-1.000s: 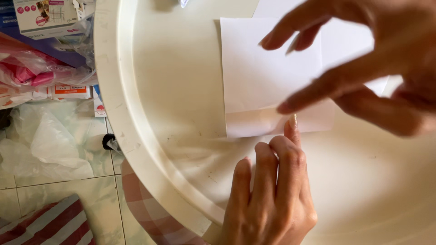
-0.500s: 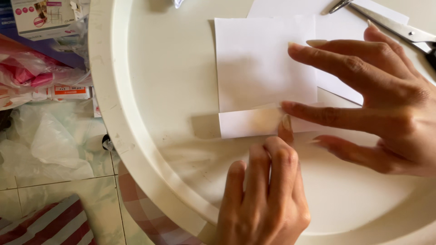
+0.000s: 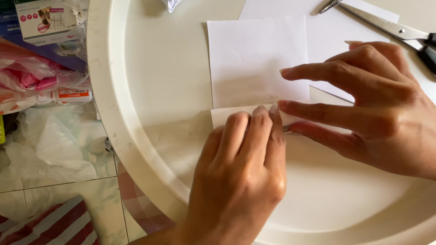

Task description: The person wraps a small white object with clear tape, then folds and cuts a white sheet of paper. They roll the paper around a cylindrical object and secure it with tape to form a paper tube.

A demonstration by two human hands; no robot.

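Left hand [image 3: 240, 181] flat, fingertips pressing folded strip of white paper [image 3: 256, 63] on round tray [image 3: 109, 113]. Right hand [image 3: 368, 104] open, fingers pinning sheet just beside. Best: keep pressure even, run along crease. Scissors [image 3: 386, 27] beyond right hand.

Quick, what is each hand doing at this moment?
Left hand: flat, fingers together, pressing the folded bottom edge of the white paper; grips nothing.
Right hand: open, fingers spread, resting on the same paper; grips nothing.
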